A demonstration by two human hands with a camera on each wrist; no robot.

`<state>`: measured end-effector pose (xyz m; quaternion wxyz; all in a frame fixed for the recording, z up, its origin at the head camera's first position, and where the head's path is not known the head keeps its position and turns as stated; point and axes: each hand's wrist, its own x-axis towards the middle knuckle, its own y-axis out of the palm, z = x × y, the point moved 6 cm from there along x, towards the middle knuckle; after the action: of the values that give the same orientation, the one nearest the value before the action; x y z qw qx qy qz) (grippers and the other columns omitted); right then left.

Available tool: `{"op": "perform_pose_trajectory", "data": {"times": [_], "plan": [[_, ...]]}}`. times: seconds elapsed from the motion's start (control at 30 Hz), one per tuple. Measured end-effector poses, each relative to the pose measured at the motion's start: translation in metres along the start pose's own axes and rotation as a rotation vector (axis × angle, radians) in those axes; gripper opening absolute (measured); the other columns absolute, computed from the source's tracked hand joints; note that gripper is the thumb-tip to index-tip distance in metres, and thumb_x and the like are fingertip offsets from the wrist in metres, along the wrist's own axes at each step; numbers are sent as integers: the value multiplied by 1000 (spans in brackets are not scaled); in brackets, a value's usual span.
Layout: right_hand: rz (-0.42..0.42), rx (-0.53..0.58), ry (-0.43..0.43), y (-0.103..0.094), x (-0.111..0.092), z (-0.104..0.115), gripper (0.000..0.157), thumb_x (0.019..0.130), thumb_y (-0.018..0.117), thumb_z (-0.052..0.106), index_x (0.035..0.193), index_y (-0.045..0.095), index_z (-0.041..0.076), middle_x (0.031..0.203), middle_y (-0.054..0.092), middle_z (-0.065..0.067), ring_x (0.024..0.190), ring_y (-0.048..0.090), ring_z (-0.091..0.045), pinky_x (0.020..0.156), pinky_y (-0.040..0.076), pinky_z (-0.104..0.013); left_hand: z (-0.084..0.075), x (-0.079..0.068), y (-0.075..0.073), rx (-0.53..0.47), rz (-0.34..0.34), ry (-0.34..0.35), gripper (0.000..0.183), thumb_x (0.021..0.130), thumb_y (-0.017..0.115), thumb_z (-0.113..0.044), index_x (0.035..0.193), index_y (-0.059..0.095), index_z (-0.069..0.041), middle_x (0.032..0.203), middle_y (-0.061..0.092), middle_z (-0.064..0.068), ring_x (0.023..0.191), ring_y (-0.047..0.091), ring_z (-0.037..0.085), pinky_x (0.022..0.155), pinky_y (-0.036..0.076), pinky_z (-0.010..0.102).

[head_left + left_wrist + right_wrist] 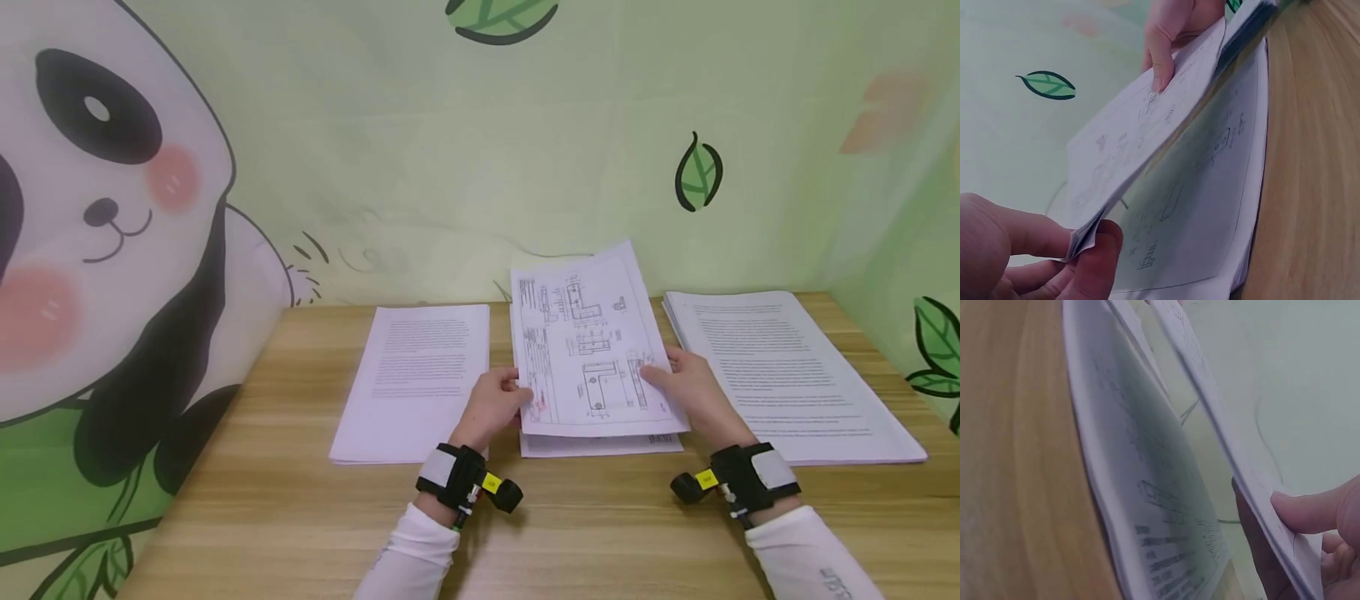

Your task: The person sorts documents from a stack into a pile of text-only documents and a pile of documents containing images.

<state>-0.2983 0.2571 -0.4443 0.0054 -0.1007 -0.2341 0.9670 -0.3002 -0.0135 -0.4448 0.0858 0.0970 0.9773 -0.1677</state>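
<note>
A thin bundle of drawing sheets [592, 342], printed with technical part drawings, is held up at a tilt over the table. My left hand [495, 404] pinches its left edge between thumb and fingers. On the opposite edge, my right hand [693, 392] grips with the thumb on top and fingers behind. Beneath the raised sheets lies a lower stack of drawings [1204, 187], apart from the bundle along the near side. In the right wrist view, the thumb presses the bundle's face [1272, 506], while the lower stack [1141, 487] rests on the wood.
To the left lies a text-printed paper stack [412, 375]. A thicker text stack [780, 375] is on the right, close to my right hand. The wooden table [600, 533] meets a fabric backdrop [420, 150] with a panda and leaves.
</note>
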Motion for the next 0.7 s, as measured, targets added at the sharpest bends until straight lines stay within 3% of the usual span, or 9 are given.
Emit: {"op": "perform_pose_trajectory", "data": {"times": [0.33, 0.47, 0.7], "plan": [[30, -80, -7, 9, 6, -7, 60, 94, 50, 17, 146, 25, 0, 133, 52, -26, 98, 62, -27, 71, 53, -27, 8, 1, 3, 112, 48, -40, 52, 83, 61, -10, 133, 49, 0, 91, 68, 13, 62, 66, 18, 59, 57, 30], [3, -115, -18, 9, 8, -9, 60, 93, 50, 14, 146, 24, 1, 134, 50, -28, 105, 60, -32, 77, 52, -32, 9, 0, 2, 169, 54, -47, 54, 83, 62, -11, 134, 47, -2, 89, 69, 12, 58, 67, 17, 55, 56, 28], [-54, -166, -64, 6, 8, -9, 57, 91, 50, 10, 144, 31, 2, 123, 55, -30, 98, 60, -34, 74, 51, -34, 12, 1, -2, 243, 28, -40, 55, 81, 64, -13, 134, 49, -3, 81, 71, 11, 53, 65, 15, 49, 53, 25]]}}
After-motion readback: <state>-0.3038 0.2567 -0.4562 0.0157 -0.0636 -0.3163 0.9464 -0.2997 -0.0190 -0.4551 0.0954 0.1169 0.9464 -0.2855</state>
